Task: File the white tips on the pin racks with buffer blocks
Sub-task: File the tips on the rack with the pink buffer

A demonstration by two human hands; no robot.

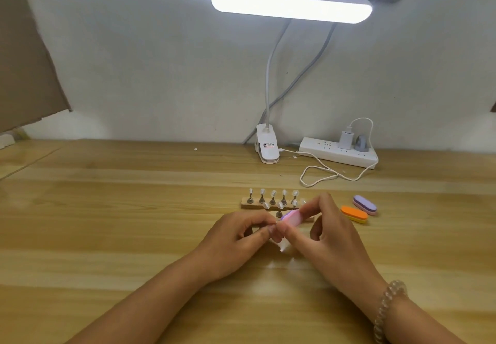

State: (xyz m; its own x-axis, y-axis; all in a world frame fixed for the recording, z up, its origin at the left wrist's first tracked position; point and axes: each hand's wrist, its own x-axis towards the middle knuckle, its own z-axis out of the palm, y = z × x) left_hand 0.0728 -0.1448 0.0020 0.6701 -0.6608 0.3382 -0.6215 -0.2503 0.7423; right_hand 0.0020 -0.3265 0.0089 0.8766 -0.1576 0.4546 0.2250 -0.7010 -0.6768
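Low at centre frame, my right hand pinches a pink buffer block against a white tip my left hand grips, just below the pin racks. Filing is mid-step, I judge; next needs light strokes, then another tip.

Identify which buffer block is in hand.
The pink block, pinched by the right hand; the orange block and purple block lie untouched on the table.

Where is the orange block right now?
In the head view, the orange buffer block lies on the wooden table, just right of the right hand. The purple buffer block lies close behind it.
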